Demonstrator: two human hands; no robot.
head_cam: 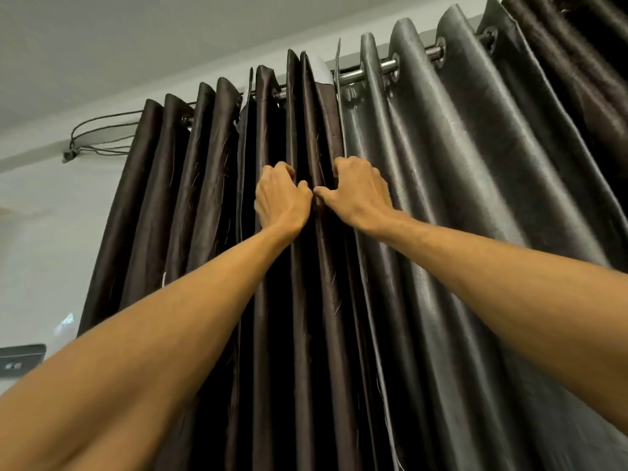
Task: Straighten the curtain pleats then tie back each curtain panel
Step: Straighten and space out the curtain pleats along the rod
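From the head camera we look up at two curtains hanging side by side from a metal rod [387, 67] just under the ceiling [136, 45]. The brown curtain [190, 198] fills the left and middle of the view in tight folds. The grey curtain [458, 198] hangs to the right in wider, shinier folds, its metal rings threaded on the rod. Both our bare arms reach up to the place where the two curtains meet. Our left hand [282, 198] has its fingers curled into a fold of the brown curtain and grasps it. Our right hand [360, 195] sits just beside it, fingers hooked round the brown curtain's right edge, next to the grey one. Its thumb presses on the narrow pleat [314, 130] that runs up between the two hands. The thumbs nearly touch. On the pale wall [40, 249] to the left, a loop of dark cables [98, 137] hangs near the rod's end.
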